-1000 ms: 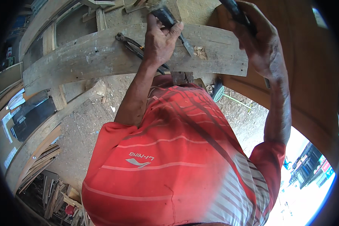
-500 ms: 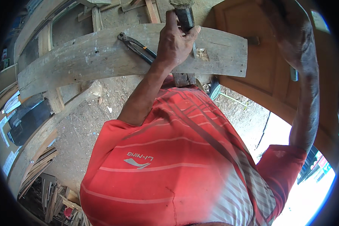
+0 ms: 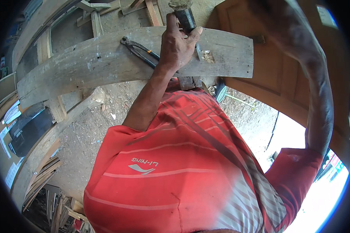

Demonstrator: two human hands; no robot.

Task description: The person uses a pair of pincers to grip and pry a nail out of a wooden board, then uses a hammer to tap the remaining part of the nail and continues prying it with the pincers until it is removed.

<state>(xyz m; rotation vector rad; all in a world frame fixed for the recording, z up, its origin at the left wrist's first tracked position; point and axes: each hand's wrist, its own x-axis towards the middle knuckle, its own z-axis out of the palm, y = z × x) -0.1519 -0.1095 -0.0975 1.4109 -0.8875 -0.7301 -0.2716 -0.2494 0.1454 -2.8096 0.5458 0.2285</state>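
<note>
My left hand (image 3: 178, 47) is closed around the dark handle of a chisel (image 3: 186, 20), whose top end is frayed and pale. The chisel's narrow blade comes down beside a rough, chipped-out recess (image 3: 208, 57) in a weathered, curved wooden plank (image 3: 231, 46). Left of that hand, a pair of pincers (image 3: 138, 51) with dark handles lies on the plank, partly behind my wrist. My right hand (image 3: 282, 29) is raised at the upper right, dark and blurred; its fingers run to the picture's edge, so I cannot see what they hold.
A brown panelled wooden door (image 3: 268, 73) stands close on the right. A wooden block (image 3: 189, 82) shows under the plank's near edge. Wooden frame pieces (image 3: 44, 46) and a dark flat case (image 3: 31, 126) are at left. Scrap wood strips (image 3: 42, 178) pile at lower left.
My right arm has shifted slightly outward, and the right hand is now more blurred near the top edge. The left hand keeps its hold on the chisel. The view has shifted a little.
</note>
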